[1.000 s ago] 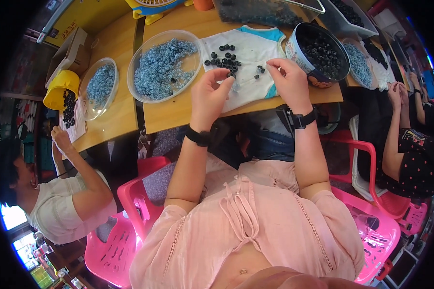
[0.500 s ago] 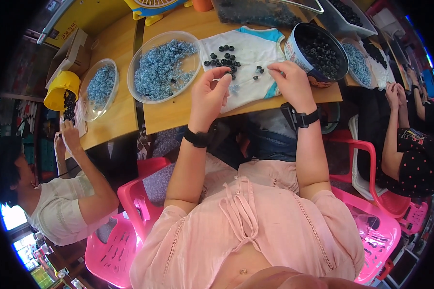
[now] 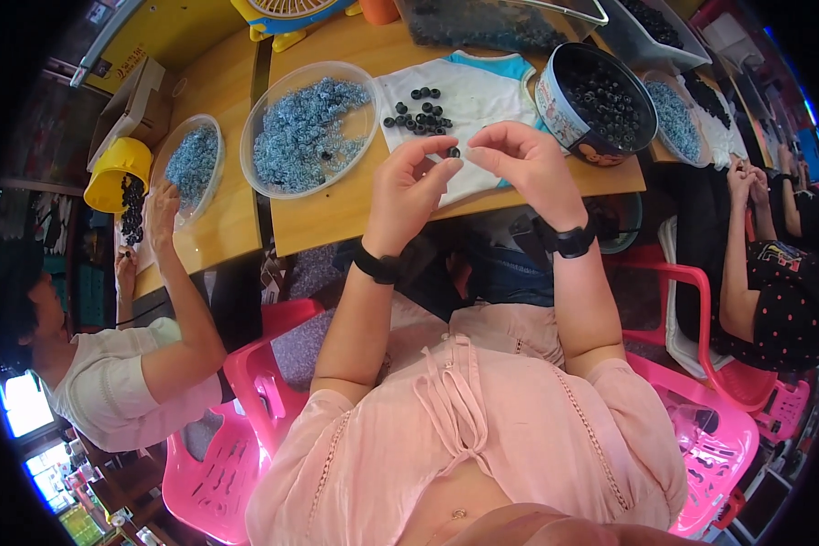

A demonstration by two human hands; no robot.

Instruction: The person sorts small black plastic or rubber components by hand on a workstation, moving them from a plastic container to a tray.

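Between thumb and forefinger, my left hand point(image 3: 408, 189) grips a small black round part point(image 3: 453, 152). Close beside it, the fingertips of my right hand point(image 3: 535, 175) are pinched; what is between them is too small to make out. Both hands are just above a white cloth point(image 3: 473, 86) with turquoise trim, spread on the table. Several loose black round parts point(image 3: 423, 120) lie on the cloth beyond my left hand. My right hand and fingers cover some of the cloth's near side.
A clear round tray point(image 3: 262, 173) of small light-blue translucent pieces stands left of the cloth. To the right is a tub point(image 3: 555, 96) of black parts. Co-workers sit on both sides; the left one's hand point(image 3: 161, 207) is at another tray point(image 3: 211, 193) of blue pieces.
My hands have come together: the left moved right and slightly nearer, the right moved left. The black part now shows in my left fingertips. The left co-worker's hand moved to the blue pieces.
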